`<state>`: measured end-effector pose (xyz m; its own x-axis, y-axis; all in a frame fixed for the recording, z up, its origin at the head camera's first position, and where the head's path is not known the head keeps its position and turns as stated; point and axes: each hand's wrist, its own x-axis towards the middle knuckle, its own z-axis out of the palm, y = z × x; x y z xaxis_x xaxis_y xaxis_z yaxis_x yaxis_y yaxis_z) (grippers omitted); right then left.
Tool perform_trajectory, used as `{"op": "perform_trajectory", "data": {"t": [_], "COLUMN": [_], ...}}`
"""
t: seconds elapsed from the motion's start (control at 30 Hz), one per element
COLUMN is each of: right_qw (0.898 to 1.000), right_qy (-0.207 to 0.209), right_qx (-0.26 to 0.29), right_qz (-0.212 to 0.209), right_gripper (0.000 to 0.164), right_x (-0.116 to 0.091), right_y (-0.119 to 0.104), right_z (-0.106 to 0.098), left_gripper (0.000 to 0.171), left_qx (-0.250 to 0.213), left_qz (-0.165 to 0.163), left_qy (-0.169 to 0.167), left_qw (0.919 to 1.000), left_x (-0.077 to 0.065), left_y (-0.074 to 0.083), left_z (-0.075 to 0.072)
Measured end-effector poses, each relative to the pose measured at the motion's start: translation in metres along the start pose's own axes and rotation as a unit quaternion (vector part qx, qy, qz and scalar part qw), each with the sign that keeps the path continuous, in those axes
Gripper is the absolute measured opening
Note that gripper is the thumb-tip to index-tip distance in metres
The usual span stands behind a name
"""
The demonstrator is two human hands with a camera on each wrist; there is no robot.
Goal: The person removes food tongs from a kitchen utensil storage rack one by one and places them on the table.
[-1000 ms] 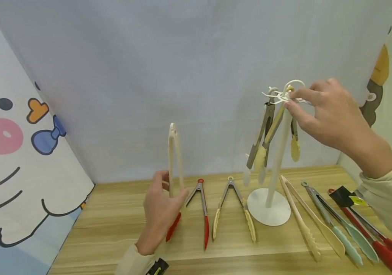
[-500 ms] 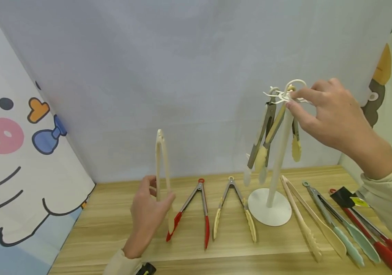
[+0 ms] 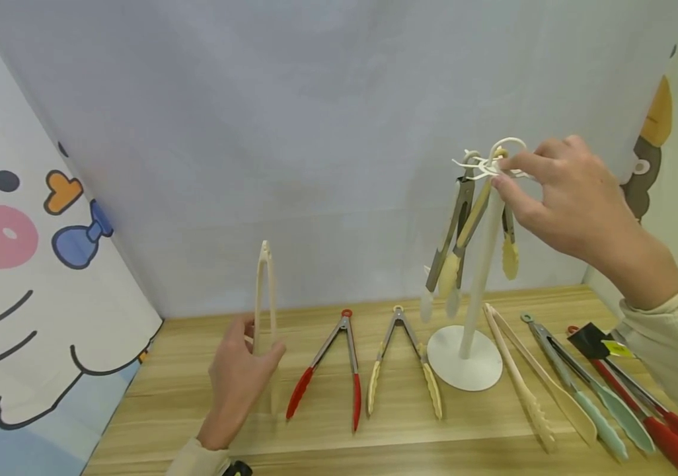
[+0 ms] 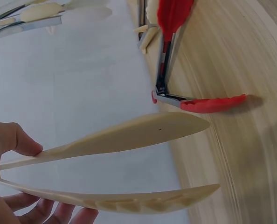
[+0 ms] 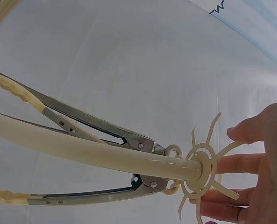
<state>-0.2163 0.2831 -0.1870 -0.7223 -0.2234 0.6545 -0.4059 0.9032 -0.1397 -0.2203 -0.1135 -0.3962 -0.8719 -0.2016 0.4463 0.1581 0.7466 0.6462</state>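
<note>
My left hand (image 3: 236, 377) holds cream plastic tongs (image 4: 143, 133) at the left of the table, hinge end up. In the left wrist view my thumb lies along one arm and my fingers along the other; the tongs' arms stand apart. With my right hand (image 3: 577, 205) I grip the hooked top (image 5: 205, 161) of a white stand (image 3: 480, 281). From its hooks hang several metal tongs, some yellow-tipped (image 3: 449, 272), some pale-tipped (image 3: 427, 307). Red-tipped tongs (image 3: 355, 396) lie spread on the table, right of my left hand.
Spread yellow-tipped tongs (image 3: 434, 393) lie left of the stand's round base (image 3: 464, 377). To its right lie cream tongs (image 3: 523, 390), mint-tipped tongs (image 3: 603, 423) and red tongs (image 3: 666, 439) with a black tag (image 3: 590, 340). A pale cloth backdrop (image 3: 315, 132) rises behind the wooden table.
My left hand has moved left and slightly down with the cream tongs, away from the red-tipped tongs, which show whole now. My right hand stays on the stand's top.
</note>
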Motion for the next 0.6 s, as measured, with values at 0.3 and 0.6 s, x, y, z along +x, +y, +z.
{"op": "perform_trajectory", "data": {"t": [0.3,0.6], "right_qw": [1.0,1.0], "right_qy": [-0.002,-0.012], "right_qx": [0.003,-0.001], "right_qz": [0.003,0.005], "right_gripper": [0.027,0.027], "right_x": [0.001,0.002], "right_y": [-0.003,-0.003], "right_z": [0.005,0.0], "left_gripper": [0.032,0.035], "left_qx": [0.026,0.118], "left_qz": [-0.023,-0.006], "left_qy": [-0.028,-0.143], "left_qw": [0.999,0.9827], "left_x": [-0.002,0.013], "left_y": [-0.022,-0.058], "left_z": [-0.001,0.017]}}
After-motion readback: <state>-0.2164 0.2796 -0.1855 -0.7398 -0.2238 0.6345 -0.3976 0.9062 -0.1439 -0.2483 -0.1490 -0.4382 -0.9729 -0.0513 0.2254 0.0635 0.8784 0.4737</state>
